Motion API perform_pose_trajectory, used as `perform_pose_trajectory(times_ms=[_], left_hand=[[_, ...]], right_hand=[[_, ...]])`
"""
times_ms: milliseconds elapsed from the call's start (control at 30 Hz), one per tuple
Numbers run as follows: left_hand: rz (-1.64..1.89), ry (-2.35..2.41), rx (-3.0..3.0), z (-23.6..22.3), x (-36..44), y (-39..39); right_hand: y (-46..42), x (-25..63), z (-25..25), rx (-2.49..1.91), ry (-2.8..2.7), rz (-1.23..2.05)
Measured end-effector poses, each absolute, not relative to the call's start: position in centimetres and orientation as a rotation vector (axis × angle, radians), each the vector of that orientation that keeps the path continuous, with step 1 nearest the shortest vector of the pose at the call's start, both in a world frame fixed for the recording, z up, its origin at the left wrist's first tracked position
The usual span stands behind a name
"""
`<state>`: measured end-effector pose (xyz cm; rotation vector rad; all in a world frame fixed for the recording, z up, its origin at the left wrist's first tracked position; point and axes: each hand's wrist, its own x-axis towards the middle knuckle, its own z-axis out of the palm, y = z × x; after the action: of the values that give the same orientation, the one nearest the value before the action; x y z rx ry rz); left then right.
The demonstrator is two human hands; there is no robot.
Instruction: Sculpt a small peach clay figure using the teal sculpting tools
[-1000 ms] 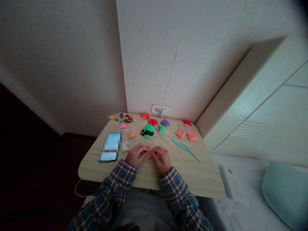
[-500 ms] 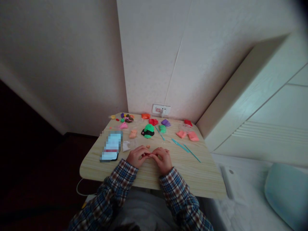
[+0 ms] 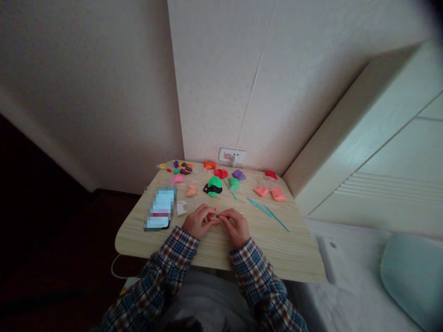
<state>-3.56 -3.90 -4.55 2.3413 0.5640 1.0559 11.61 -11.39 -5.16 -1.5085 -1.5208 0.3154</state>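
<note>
Two salmon packets (image 3: 278, 194), right of the green-and-black figure (image 3: 213, 186); white material in a clear bag (image 3: 182, 208), near the left hand (image 3: 198, 222), curled, grip unclear. Between pinched fingertips of the right hand (image 3: 236, 227), a tiny reddish piece (image 3: 217, 216), shape indistinct.

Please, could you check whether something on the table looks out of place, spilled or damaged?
Nothing looks clearly spilled or damaged. One small oddity: the yellow item at the far left corner of the table seems to stick out slightly over the edge, so it looks less securely placed than the things further in.
</note>
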Motion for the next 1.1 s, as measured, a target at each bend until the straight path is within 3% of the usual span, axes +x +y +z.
perform_pose_trajectory(times_ms=[1100], left_hand=[[1.04,0.546,2.303,-3.9,-3.3,-4.5]], right_hand=[[-11.8,10.6,-4.8,-1.513,-1.566,0.26]])
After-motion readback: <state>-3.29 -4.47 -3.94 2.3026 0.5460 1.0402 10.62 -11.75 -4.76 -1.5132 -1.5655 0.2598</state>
